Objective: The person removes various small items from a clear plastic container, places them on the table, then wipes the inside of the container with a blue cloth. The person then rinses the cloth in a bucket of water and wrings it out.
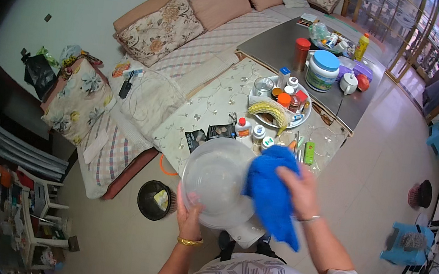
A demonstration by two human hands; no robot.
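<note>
A round translucent plastic bowl (pixel 218 178) is held up in front of me, at the near edge of the table. My left hand (pixel 189 218) grips its lower left rim, the thumb against the bowl's near face. In my right hand (pixel 299 191) is a bunched blue cloth (pixel 270 189), at the bowl's right rim. The cloth's lower corner hangs free, and the right hand looks blurred. Whether the cloth touches the bowl or only overlaps it in view, I cannot tell.
Beyond the bowl, the cloth-covered table (pixel 211 107) bears a white tray (pixel 307 119) of jars, a glue bottle (pixel 242 127) and a green box (pixel 309 153). A black waste bin (pixel 153 201) stands on the floor at left. The sofa (pixel 104 159) runs along the wall.
</note>
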